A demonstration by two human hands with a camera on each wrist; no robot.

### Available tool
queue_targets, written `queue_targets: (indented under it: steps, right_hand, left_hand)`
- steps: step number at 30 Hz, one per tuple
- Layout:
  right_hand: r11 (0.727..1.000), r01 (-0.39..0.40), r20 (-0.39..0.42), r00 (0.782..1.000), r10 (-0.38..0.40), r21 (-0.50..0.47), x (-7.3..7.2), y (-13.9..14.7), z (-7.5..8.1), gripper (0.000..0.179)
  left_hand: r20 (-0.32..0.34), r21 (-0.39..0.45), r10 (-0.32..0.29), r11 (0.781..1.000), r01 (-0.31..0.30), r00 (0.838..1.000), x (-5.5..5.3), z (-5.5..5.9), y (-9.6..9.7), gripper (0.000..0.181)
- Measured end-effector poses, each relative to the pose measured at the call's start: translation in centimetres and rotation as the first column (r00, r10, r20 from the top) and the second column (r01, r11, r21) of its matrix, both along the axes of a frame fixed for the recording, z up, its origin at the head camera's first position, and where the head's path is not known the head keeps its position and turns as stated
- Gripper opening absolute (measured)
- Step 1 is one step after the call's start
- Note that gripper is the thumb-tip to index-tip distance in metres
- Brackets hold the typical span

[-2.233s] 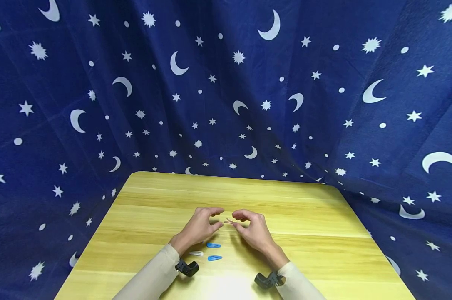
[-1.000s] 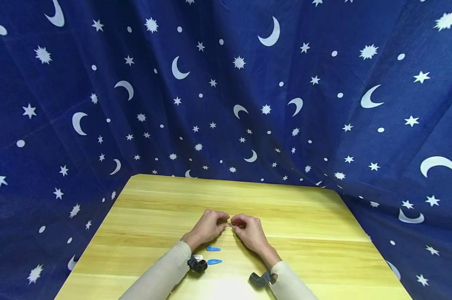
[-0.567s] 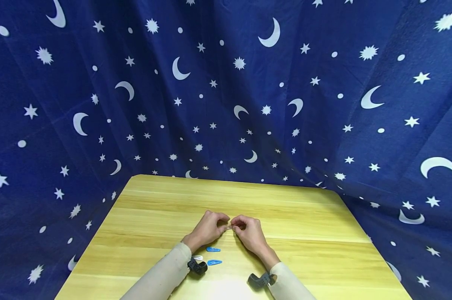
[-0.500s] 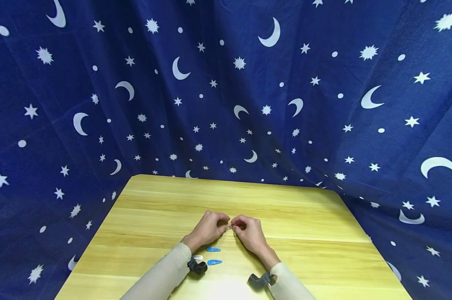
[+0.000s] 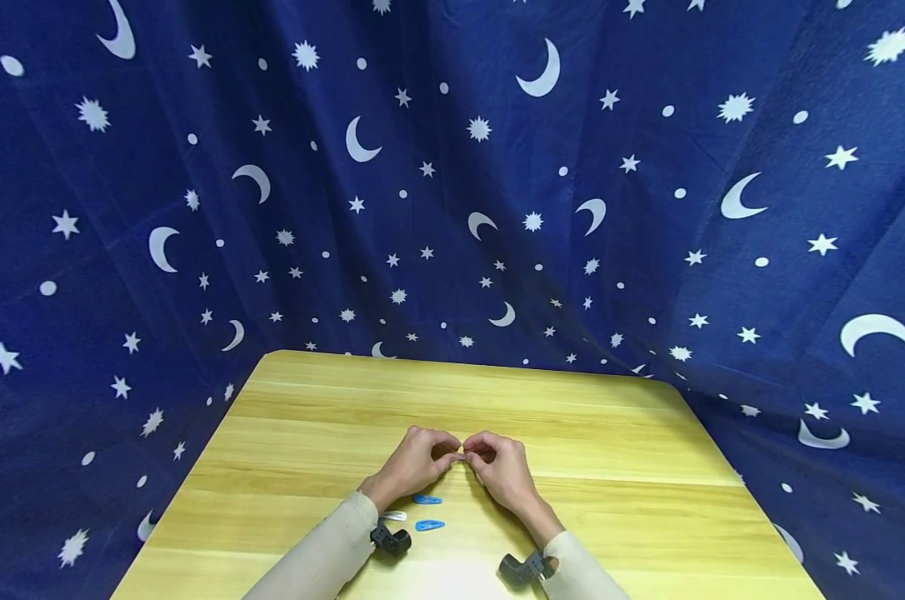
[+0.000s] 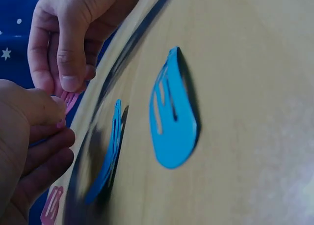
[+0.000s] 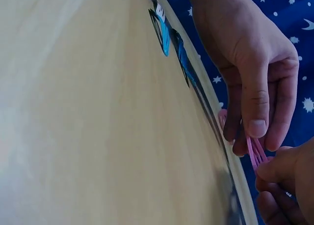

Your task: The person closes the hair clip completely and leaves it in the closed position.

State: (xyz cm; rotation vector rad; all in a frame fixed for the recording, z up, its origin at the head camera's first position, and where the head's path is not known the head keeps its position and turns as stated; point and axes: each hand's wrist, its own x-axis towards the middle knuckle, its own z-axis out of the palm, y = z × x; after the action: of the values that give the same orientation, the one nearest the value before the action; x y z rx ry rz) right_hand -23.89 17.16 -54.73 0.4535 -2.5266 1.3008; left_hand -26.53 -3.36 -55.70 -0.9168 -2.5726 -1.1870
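Between the two hands is a pink snap hair clip (image 5: 460, 457), pinched from both sides just above the table. My left hand (image 5: 417, 460) pinches one end with thumb and fingers, and my right hand (image 5: 499, 468) pinches the other. In the right wrist view the clip (image 7: 255, 151) looks flat, with its slots showing between the left hand (image 7: 255, 77) and the right hand (image 7: 289, 176). Fingertips cover both ends of it. The left wrist view shows a small pink part of the clip (image 6: 70, 101) between the thumbs.
Nearer the body lie two blue snap clips, a farther blue clip (image 5: 427, 500) and a closer blue clip (image 5: 430, 525). A white clip (image 5: 395, 516) lies by the left wrist. Another pink clip (image 6: 51, 205) lies beyond the left hand. A starry blue curtain (image 5: 452, 183) hangs behind the wooden table (image 5: 587, 417).
Earlier, the pink clip's parts stood spread apart and the hands were wider apart. The hands have come together, both now pinching the clip, which looks flat. The clips on the table have stayed put.
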Motion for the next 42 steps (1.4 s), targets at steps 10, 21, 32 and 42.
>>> queue_targets:
  steps: [10, 21, 32, 42]
  right_hand:
    - [1.0, 0.0, 0.011, 1.0, 0.0, -0.015, 0.7, 0.0, 0.9, 0.012]
    - [0.999, -0.027, -0.005, 1.0, 0.027, -0.046, 1.3, -0.3, 1.5, 0.015]
    - [0.998, -0.041, -0.01, 0.999, 0.04, -0.049, 1.5, -0.9, 2.6, 0.02]
    - [0.999, -0.036, -0.006, 0.999, 0.036, -0.037, 1.8, -1.3, 2.9, 0.022]
  left_hand:
    - [0.007, 0.07, -0.008, 0.998, 0.008, 1.0, 0.7, 0.7, -0.1, 0.015]
    - [0.023, 0.126, 0.04, 0.991, -0.043, 0.999, 1.4, 1.8, -0.3, 0.013]
    - [0.058, 0.159, 0.06, 0.985, -0.068, 0.997, 2.0, 2.8, -0.6, 0.016]
    - [0.092, 0.188, 0.07, 0.978, -0.086, 0.993, 2.5, 2.9, -0.8, 0.02]
